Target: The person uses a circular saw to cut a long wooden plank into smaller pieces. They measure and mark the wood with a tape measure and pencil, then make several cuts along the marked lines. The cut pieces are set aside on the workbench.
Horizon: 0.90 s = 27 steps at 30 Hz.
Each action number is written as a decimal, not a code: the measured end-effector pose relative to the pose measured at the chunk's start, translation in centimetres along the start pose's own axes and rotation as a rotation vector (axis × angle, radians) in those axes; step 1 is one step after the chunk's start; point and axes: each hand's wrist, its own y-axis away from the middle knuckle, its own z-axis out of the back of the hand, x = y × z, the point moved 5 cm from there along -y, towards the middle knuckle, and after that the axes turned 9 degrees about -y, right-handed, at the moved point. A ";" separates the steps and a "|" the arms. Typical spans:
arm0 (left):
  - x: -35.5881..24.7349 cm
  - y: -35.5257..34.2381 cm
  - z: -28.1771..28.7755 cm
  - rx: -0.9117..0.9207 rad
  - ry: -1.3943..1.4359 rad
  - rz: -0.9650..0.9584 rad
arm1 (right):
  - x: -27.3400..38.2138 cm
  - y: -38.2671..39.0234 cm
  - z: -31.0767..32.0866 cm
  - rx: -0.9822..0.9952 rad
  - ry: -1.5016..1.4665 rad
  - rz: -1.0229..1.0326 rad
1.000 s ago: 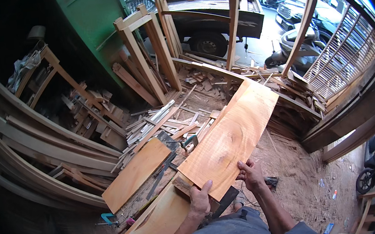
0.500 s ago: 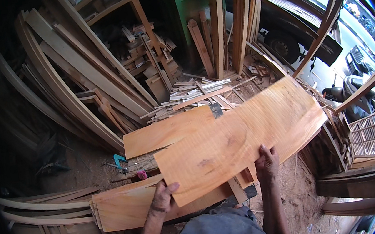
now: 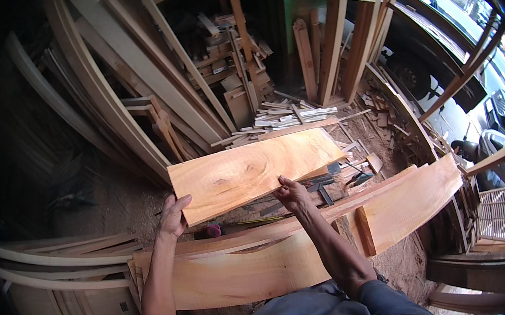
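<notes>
A wide, flat wooden board (image 3: 253,168) with a dark knot is in both my hands, over the far side of the work area. My left hand (image 3: 174,216) grips its near left corner, thumb on top. Farther right, my right hand (image 3: 292,194) holds the near edge, thumb on the upper face and fingers underneath. Whether the board touches the wood beneath it I cannot tell. Closer to my body lies a long board (image 3: 240,272) with a wavy edge, and my right forearm passes over it. A short wooden block (image 3: 365,232) sits across the long boards.
A pink tape measure (image 3: 213,230) lies just beyond the long boards. Thin offcuts (image 3: 294,116) are heaped behind the held board. Tall planks (image 3: 133,78) lean at the back left, and an upright wooden frame (image 3: 334,41) stands at the back right. Curved strips (image 3: 61,273) lie at left.
Both hands have carried the board away from my body and leftward, lowering it over the far board. The long boards near me are now uncovered. My view has shifted slightly left.
</notes>
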 end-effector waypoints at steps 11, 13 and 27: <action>12.5 -15.0 11.6 -0.178 -0.243 0.334 | 2.6 10.1 -0.7 0.112 0.796 0.078; 13.1 -17.4 12.0 -0.178 -0.277 0.340 | 5.5 14.1 -0.8 0.089 0.820 0.179; 14.3 -24.1 13.2 -0.275 -0.893 0.255 | 12.1 33.0 8.4 -0.342 1.205 0.633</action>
